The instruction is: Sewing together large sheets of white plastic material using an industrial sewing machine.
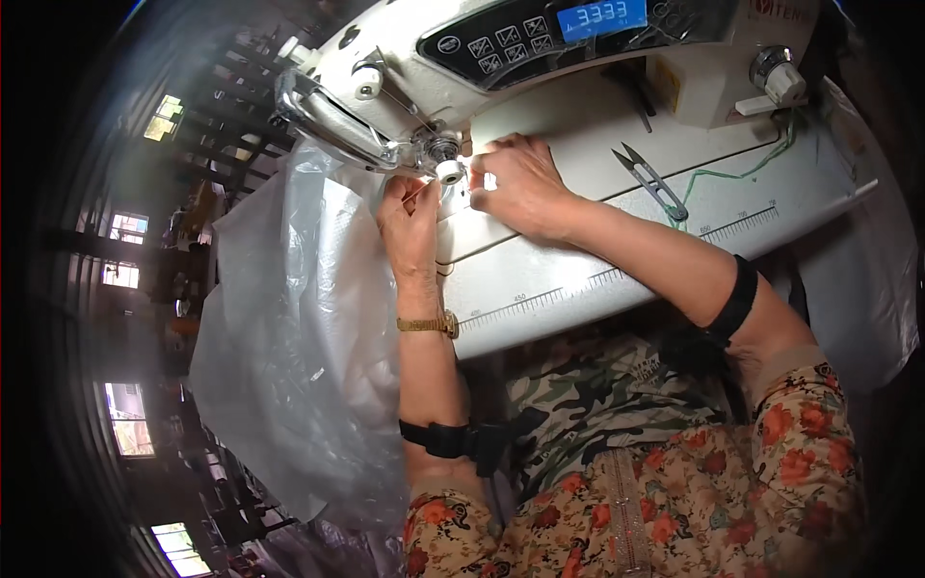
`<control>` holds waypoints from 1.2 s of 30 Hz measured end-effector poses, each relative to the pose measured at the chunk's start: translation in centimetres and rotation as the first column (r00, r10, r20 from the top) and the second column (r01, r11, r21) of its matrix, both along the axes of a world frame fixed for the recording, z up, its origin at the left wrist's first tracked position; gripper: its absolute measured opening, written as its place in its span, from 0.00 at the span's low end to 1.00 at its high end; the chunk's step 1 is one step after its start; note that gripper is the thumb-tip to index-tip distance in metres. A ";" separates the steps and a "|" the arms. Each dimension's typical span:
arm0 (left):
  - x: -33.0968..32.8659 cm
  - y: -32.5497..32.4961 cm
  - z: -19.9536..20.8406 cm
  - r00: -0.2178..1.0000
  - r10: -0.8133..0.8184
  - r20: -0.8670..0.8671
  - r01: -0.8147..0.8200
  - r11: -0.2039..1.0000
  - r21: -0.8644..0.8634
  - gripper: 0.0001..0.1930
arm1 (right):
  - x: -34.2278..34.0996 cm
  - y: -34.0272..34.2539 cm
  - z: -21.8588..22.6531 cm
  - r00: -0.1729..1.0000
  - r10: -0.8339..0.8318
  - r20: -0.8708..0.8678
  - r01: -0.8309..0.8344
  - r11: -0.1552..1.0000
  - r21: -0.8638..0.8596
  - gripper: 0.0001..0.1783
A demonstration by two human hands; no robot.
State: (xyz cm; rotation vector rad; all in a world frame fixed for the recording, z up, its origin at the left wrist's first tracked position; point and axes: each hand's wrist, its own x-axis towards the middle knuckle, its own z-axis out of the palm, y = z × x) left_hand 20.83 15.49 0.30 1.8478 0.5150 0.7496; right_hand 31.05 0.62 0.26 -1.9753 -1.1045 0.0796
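Under the needle area of a white sewing machine, both hands work close together in the lamp's light. My left hand is just left of the needle area, its thumb and fingers pinched. A thin line shows at those fingertips, too small to name. From the right, my right hand reaches in with bent fingers, thumb and forefinger close together beside the needle area. Glare and the fingers hide what is in them. A pair of thread snips lies on the machine bed, right of my right hand.
Translucent plastic sheeting hangs off the left side. Green thread trails from the snips towards the machine's right end. A dark slim tool lies behind the snips. Ruler marks run along the bed's front edge.
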 end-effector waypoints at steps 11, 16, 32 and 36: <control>-0.6 -0.9 0.7 0.911 0.042 0.410 0.065 0.968 -0.243 0.08 | -2.9 -2.1 1.2 0.928 0.247 0.279 -0.358 0.801 0.481 0.05; -1.5 -1.0 1.2 0.926 -0.118 0.359 0.193 0.964 -0.181 0.09 | -4.8 -1.0 1.9 0.973 0.221 -0.062 -0.184 0.912 0.367 0.09; 0.2 -4.0 2.1 0.850 0.187 0.492 -0.435 0.775 0.457 0.04 | -4.9 0.6 0.4 0.983 0.012 -0.181 0.029 0.975 0.221 0.12; 0.1 -3.7 2.1 0.850 0.255 0.462 -0.481 0.735 0.478 0.04 | -4.5 0.5 1.1 0.940 0.055 -0.336 0.032 0.968 0.249 0.17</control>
